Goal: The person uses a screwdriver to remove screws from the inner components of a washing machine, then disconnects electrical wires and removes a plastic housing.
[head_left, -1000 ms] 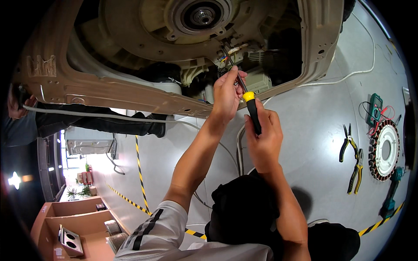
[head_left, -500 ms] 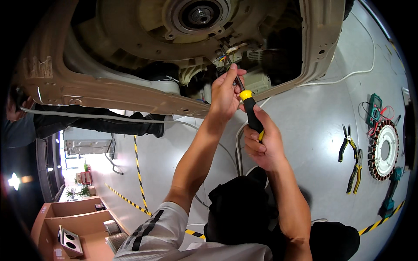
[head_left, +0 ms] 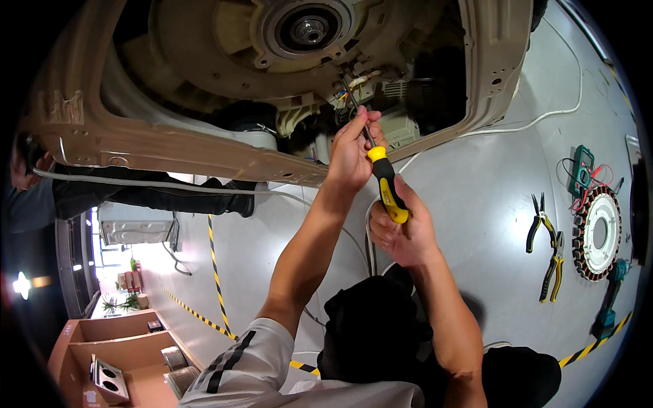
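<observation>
gripping a slim yellow-and-black screwdriver point(head_left: 388, 194), right hand point(head_left: 405, 234) curled.

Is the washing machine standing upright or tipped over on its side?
Tipped over. The washing machine lies on the grey floor with its open underside, round drum hub and wiring facing the camera.

Green multimeter point(head_left: 582, 170) — floor, far right

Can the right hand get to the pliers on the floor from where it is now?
Probably yes: the right hand holds the screwdriver, but bare grey floor lies between it and the pliers, with nothing in the way. It would need to free its grip first.
</observation>
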